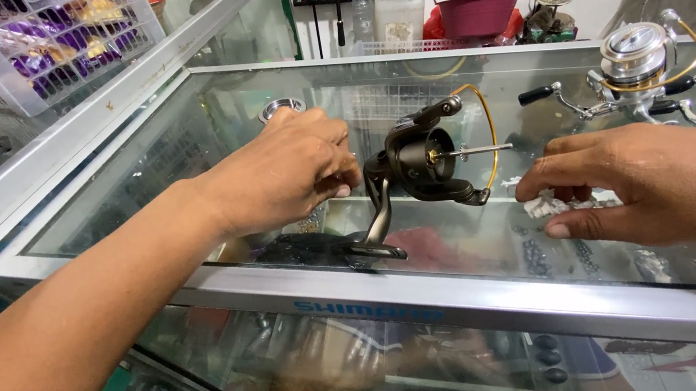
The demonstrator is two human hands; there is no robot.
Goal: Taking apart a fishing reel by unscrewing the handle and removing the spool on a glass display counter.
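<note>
A person's left hand (283, 172) grips the rear of a dark spinning reel (417, 168) on the glass top (192, 142) of a display counter, fingers curled and pinched at the reel's body, apparently to keep it steady with its bare spindle shaft (478, 151) pointing toward the right. The reel stands near the counter's front edge, its foot (374, 250) resting on the glass just behind the aluminium front rail (474, 298), and its gold bail wire (487, 137) arcs over the exposed rotor, which carries no spool. The right hand (658, 185) lies on the glass to the right of the shaft tip, thumb and forefinger closing on a small whitish crumpled piece (544, 205); what that piece is cannot be told. The reel touches the left fingertips on its rear side and sits apart from the right fingers, with the shaft tip pointing at the gap between them. A second, silver reel (634, 61) with a gold bail stands toward the far right corner, and a small metal cap (281, 106) rests behind the left hand.
</note>
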